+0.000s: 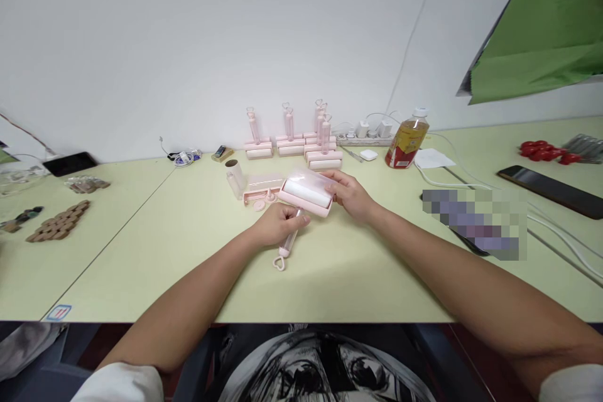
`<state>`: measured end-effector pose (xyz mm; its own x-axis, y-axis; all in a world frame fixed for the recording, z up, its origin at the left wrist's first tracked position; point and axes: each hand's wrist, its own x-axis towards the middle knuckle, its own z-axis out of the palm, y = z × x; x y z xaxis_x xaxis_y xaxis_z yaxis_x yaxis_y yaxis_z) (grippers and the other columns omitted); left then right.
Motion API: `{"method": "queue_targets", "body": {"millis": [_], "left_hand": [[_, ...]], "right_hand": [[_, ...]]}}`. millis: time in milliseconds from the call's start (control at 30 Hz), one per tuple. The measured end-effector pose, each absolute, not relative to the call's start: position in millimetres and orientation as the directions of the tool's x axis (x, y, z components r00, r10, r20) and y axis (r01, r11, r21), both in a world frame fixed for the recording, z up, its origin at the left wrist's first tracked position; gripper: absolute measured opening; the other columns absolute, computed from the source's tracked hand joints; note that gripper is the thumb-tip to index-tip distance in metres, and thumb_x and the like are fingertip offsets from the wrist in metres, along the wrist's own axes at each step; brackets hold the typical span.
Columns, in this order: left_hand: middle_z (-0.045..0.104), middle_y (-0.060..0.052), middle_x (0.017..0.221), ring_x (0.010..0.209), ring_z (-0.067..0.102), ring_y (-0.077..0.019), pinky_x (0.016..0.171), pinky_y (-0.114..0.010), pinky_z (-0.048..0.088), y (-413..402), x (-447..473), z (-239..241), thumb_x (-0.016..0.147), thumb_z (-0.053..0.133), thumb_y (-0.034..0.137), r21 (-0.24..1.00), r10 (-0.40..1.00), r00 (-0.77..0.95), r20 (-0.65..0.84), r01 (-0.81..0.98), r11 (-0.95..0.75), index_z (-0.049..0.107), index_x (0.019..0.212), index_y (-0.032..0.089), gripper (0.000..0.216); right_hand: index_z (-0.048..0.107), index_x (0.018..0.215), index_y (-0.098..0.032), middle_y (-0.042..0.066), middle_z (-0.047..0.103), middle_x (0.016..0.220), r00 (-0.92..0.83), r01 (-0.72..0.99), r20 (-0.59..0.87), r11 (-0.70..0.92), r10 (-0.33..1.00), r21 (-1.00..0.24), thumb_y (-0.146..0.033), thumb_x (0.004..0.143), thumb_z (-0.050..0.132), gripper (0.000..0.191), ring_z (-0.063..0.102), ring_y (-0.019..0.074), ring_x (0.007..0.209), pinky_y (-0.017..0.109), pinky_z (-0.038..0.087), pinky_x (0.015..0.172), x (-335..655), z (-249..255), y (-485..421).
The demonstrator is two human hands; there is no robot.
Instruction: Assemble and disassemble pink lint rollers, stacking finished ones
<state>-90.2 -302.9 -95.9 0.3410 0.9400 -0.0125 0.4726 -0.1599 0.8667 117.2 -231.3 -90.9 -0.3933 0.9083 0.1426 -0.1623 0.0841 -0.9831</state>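
A pink lint roller (305, 196) with a white roll and a clear cover lies on the pale green table (188, 264) in front of me. My left hand (277, 224) is closed round its pink handle (285, 251), whose heart-shaped end points toward me. My right hand (351, 193) grips the right end of the roller head, fingers curled over the clear cover. Just left of the head lie loose pink parts (261, 191) and a cardboard tube (234, 174).
Several assembled pink rollers (292, 138) stand by the wall. A drink bottle (407, 139), power strip (365, 133), phone (551, 190) and red pieces (541, 151) are at right. Brown blocks (59, 223) and another phone (70, 163) lie at left.
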Motion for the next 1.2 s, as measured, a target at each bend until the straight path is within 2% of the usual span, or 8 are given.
{"method": "queue_targets", "body": {"millis": [233, 433, 533, 600, 700, 833, 967, 1200], "left_hand": [[0.028, 0.005, 0.053, 0.05, 0.026, -0.0078, 0.049, -0.026, 0.019, -306.3, -88.4, -95.1, 0.081, 0.059, 0.052, 0.872, 0.928, 0.37, -0.031, 0.464, -0.155, 0.033, 0.055, 0.019, 0.05], [0.026, 0.006, 0.052, 0.049, 0.024, -0.0078, 0.048, -0.027, 0.017, -308.2, -87.3, -92.7, 0.08, 0.061, 0.042, 0.853, 0.946, 0.324, 0.002, 0.493, -0.171, 0.03, 0.054, 0.02, 0.046], [0.027, 0.006, 0.05, 0.047, 0.026, -0.0077, 0.048, -0.027, 0.017, -309.1, -88.5, -89.8, 0.078, 0.063, 0.039, 0.824, 0.952, 0.306, 0.017, 0.535, -0.187, 0.031, 0.052, 0.02, 0.045], [0.027, 0.006, 0.048, 0.045, 0.027, -0.0078, 0.048, -0.027, 0.018, -310.3, -89.3, -87.0, 0.077, 0.063, 0.04, 0.812, 0.953, 0.303, 0.009, 0.554, -0.184, 0.032, 0.052, 0.02, 0.045], [0.028, 0.006, 0.048, 0.045, 0.028, -0.0078, 0.048, -0.027, 0.018, -312.5, -89.5, -83.1, 0.078, 0.061, 0.039, 0.797, 0.944, 0.33, 0.004, 0.569, -0.202, 0.034, 0.052, 0.02, 0.042], [0.03, 0.006, 0.052, 0.048, 0.03, -0.0078, 0.049, -0.026, 0.019, -313.7, -88.5, -80.6, 0.077, 0.061, 0.039, 0.778, 0.914, 0.404, -0.029, 0.584, -0.234, 0.035, 0.056, 0.02, 0.039], [0.029, 0.007, 0.052, 0.047, 0.03, -0.0075, 0.049, -0.026, 0.018, -313.2, -87.8, -79.8, 0.078, 0.061, 0.04, 0.775, 0.907, 0.421, -0.029, 0.583, -0.245, 0.034, 0.057, 0.02, 0.04], [0.029, 0.007, 0.051, 0.047, 0.029, -0.0078, 0.048, -0.026, 0.019, -312.9, -89.2, -80.5, 0.076, 0.061, 0.039, 0.771, 0.909, 0.416, -0.036, 0.59, -0.24, 0.034, 0.055, 0.02, 0.039]], "right_hand": [[0.069, 0.1, -0.02, -0.001, 0.066, 0.087, -0.457, -0.161, 0.188, 0.128, 0.869, -0.979, -0.027, 0.064, 0.072, 0.037, 0.054, 0.0126, 0.065, 0.024, 0.041, 0.057, 123.9, -92.1, -227.0], [0.069, 0.101, -0.022, 0.003, 0.069, 0.103, -0.534, -0.252, 0.207, 0.079, 0.82, -0.964, -0.024, 0.056, 0.078, 0.046, 0.061, 0.0187, 0.085, 0.029, 0.047, 0.07, 128.9, -91.6, -222.7], [0.069, 0.099, -0.022, 0.004, 0.069, 0.104, -0.556, -0.263, 0.219, 0.08, 0.802, -0.961, -0.019, 0.053, 0.078, 0.047, 0.061, 0.0196, 0.091, 0.03, 0.047, 0.074, 130.7, -89.5, -222.1], [0.069, 0.099, -0.022, 0.003, 0.069, 0.102, -0.56, -0.263, 0.227, 0.089, 0.797, -0.961, -0.018, 0.054, 0.078, 0.047, 0.061, 0.0196, 0.091, 0.029, 0.047, 0.073, 130.9, -88.9, -222.8], [0.068, 0.105, -0.023, 0.003, 0.069, 0.102, -0.561, -0.263, 0.264, 0.133, 0.785, -0.956, -0.027, 0.059, 0.08, 0.047, 0.062, 0.0202, 0.091, 0.029, 0.047, 0.073, 129.3, -89.6, -225.8], [0.065, 0.12, -0.022, 0.006, 0.07, 0.109, -0.575, -0.244, 0.288, 0.176, 0.766, -0.954, -0.037, 0.067, 0.081, 0.057, 0.063, 0.0222, 0.098, 0.032, 0.047, 0.082, 126.3, -90.8, -230.5], [0.066, 0.122, -0.023, 0.008, 0.07, 0.119, -0.56, -0.274, 0.285, 0.15, 0.778, -0.95, -0.039, 0.069, 0.08, 0.057, 0.062, 0.0256, 0.109, 0.037, 0.047, 0.091, 126.9, -89.9, -232.3], [0.067, 0.124, -0.023, 0.009, 0.068, 0.125, -0.556, -0.246, 0.274, 0.16, 0.785, -0.956, -0.042, 0.069, 0.08, 0.06, 0.062, 0.0296, 0.114, 0.043, 0.047, 0.095, 128.4, -89.4, -232.1]]}}
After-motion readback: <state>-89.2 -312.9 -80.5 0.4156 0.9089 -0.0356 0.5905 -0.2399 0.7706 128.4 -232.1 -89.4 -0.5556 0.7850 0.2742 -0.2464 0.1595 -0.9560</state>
